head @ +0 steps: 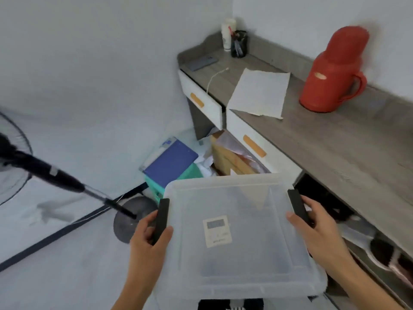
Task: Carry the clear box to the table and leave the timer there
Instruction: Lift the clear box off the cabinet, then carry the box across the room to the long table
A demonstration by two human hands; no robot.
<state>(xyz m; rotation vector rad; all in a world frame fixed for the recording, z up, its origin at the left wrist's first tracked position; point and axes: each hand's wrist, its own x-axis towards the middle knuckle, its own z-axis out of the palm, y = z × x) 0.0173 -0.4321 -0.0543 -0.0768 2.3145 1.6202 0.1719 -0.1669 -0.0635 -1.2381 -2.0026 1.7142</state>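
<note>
**boxfan22:** ok so why is the timer (217, 231) just sitting on the box (237, 238) like that? Looks sketchy to me.

**deskgoblin:** I think it rides flat on the lid, or maybe just under it, the plastic is cloudy so I can't tell which. Either way it sits lower centre of the frame, dead in the middle of the box, so my guess is it's parked there to free both hands for carrying.

**boxfan22:** and the hands?

**deskgoblin:** One per side. Left hand (148, 233) is wrapped round the black latch (161, 219) on the left edge, right hand (312, 227) is closed on the black latch (298, 208) on the right edge. Both gripping the box, neither one touching the timer. The timer lies between them, a bit nearer the left hand, apart from both.

**boxfan22:** makes sense, even grip keeps it level so the thing doesn't slide off.

**deskgoblin:** yeah that's how I read it. The box is held in the air, low in the frame, and the table (335, 139) runs along the right side up to the upper middle. Box isn't on it yet.

**boxfan22:** any room up there?

**deskgoblin:** There's paper (260, 92) mid-table and a red flask (335, 70) upper right. The bare stretch in front of the flask looks like the obvious landing spot. Fan (13, 157) at the left edge is well out of the way.
</note>
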